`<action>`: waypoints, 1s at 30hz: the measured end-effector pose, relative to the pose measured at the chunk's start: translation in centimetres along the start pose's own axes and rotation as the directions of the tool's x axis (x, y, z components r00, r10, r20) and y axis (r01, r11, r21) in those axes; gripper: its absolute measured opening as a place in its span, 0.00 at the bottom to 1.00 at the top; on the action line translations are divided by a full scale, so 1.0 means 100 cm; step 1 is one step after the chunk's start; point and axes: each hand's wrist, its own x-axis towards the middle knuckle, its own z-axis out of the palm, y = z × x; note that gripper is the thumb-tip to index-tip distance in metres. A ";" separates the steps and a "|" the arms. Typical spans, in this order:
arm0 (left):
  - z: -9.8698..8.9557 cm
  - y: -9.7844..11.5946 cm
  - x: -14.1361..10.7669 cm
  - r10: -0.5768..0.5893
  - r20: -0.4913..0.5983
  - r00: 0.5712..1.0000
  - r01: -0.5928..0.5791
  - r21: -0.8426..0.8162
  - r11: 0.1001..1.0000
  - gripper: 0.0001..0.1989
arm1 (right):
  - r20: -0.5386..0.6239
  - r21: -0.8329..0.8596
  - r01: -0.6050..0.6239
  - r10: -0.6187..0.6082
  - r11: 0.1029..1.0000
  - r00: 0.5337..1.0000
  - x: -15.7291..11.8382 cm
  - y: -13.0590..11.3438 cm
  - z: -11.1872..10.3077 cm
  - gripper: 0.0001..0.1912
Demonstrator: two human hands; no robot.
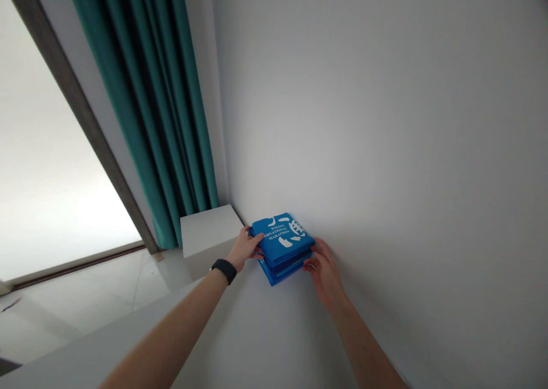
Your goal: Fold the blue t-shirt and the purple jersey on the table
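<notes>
A folded blue bag [285,242] in several thick layers lies on a white surface [261,332] close to the wall. White print on its top reads "DALIAN", part of "INTERNATIONAL", and "MARATHON", beside white shapes. My left hand [246,249], with a black band on its wrist, grips the left edge, thumb on top and fingers partly hidden at the side. At the right edge, my right hand [326,272] has its fingers bent around the layers. Between the upper and lower layers a gap shows at the front.
A white box-like cabinet [212,229] stands left of the bag. Behind it hangs a teal curtain [158,115], next to a bright panel with a dark frame [85,115]. The plain wall [363,121] rises behind and right. Pale tiled floor [85,298] is at the lower left.
</notes>
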 end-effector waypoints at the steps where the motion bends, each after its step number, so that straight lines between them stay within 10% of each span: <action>1: 0.000 -0.001 0.000 0.000 0.002 1.000 0.000 -0.002 1.000 0.36 | 0.022 0.025 -0.018 0.017 1.000 1.000 0.000 0.000 0.003 0.27; 10: 0.005 0.000 -0.002 0.039 0.002 0.999 -0.039 0.013 0.999 0.38 | 0.152 0.103 -0.234 0.217 0.967 0.964 0.008 -0.004 0.020 0.23; 30: 0.004 0.001 0.031 0.027 -0.160 0.987 -0.002 0.154 0.988 0.20 | -0.056 -0.183 -0.062 0.053 0.981 0.997 0.008 0.007 0.003 0.28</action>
